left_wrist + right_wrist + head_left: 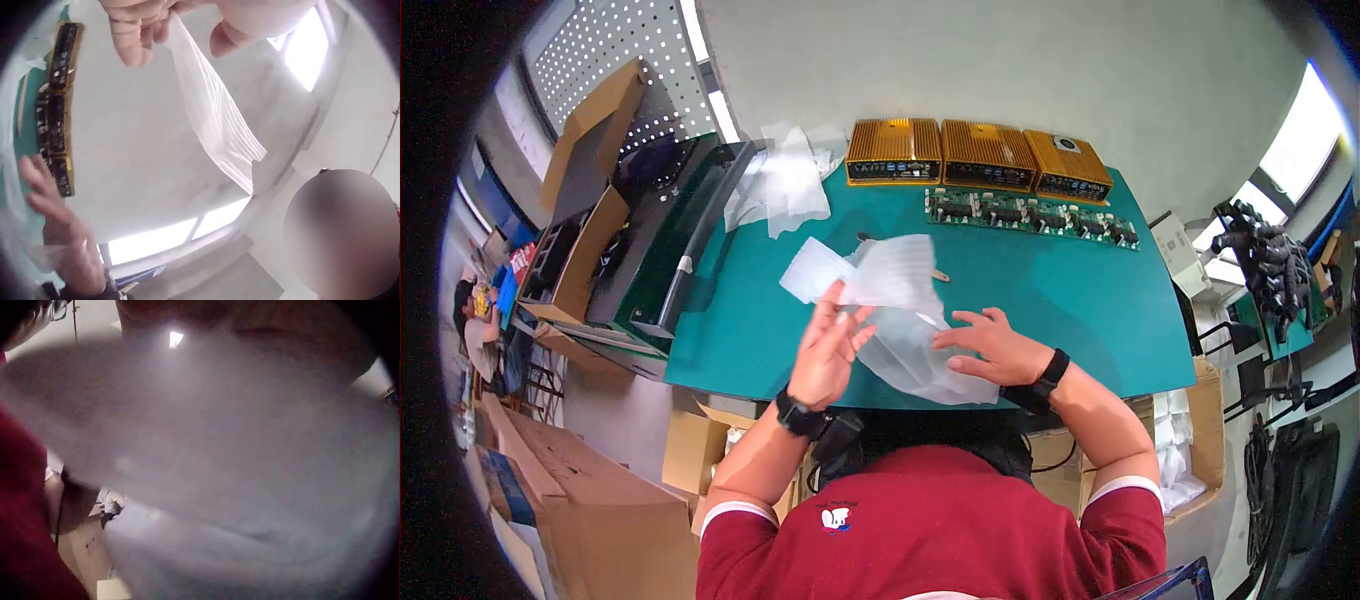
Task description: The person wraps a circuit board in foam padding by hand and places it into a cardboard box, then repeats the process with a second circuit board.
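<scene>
A thin white foam sheet (898, 272) stands raised over the green table, its corner at the fingers of my left hand (828, 350). In the left wrist view the ribbed foam sheet (212, 112) comes out from these curled fingers, with the thumb apart. My right hand (1005, 352) hovers at the right end of a translucent plastic film (915, 355), fingers and thumb spread apart. This film (237, 444) blurs most of the right wrist view and hides the right fingers there. A smaller white foam piece (813, 270) lies just beyond my left hand.
Three orange finned computer boxes (895, 152) line the back of the table (1090, 320). Green circuit boards (1030, 215) lie in front of them. More white wrapping sheets (785, 190) are at the back left, beside a large black device (670, 230) and an open cardboard box (585, 240).
</scene>
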Action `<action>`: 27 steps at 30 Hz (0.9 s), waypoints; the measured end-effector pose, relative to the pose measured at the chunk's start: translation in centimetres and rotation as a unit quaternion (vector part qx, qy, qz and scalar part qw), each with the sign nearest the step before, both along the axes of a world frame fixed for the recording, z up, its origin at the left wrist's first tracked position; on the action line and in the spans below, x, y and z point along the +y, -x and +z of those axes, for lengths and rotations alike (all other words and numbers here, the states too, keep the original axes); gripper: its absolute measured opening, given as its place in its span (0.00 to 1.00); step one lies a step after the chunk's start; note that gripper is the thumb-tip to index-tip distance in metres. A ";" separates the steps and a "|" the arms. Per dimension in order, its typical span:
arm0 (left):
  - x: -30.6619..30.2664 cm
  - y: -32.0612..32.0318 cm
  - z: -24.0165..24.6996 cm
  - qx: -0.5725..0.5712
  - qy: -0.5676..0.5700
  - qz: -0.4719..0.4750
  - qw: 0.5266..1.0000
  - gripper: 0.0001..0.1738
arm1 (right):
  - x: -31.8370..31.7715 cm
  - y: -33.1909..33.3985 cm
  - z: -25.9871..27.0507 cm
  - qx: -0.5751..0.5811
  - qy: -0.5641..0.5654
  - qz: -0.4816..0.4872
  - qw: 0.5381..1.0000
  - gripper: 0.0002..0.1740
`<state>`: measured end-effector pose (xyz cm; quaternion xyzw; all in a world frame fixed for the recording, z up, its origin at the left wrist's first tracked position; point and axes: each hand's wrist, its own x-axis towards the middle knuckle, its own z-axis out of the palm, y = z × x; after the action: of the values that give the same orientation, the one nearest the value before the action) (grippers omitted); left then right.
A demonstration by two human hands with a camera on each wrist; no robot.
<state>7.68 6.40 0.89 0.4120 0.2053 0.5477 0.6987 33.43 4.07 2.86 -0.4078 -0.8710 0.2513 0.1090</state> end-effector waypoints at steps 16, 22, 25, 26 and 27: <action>1.1 1.8 -2.6 0.056 0.148 0.007 0.987 0.35 | 4.1 -5.1 0.2 -0.040 -0.178 -0.108 0.977 0.25; 1.1 2.3 -1.6 0.051 0.118 -0.104 0.986 0.32 | -4.9 -0.8 2.4 -0.007 -0.049 0.092 0.995 0.21; 1.2 2.1 -1.2 0.138 0.124 -0.196 0.963 0.34 | -5.3 -1.6 0.0 -0.112 -0.184 0.048 0.975 0.13; 1.4 2.2 -1.2 0.139 0.134 -0.207 0.959 0.35 | -5.0 -2.3 -0.2 -0.104 -0.215 0.007 0.971 0.08; 1.5 2.3 -1.1 0.140 0.144 -0.218 0.955 0.37 | -4.8 -2.9 0.1 -0.105 -0.216 0.007 0.971 0.08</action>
<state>5.41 7.91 -0.22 0.4139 0.2833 0.2838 0.8172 36.31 -0.69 2.96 -0.3922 -0.9142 0.0142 0.1007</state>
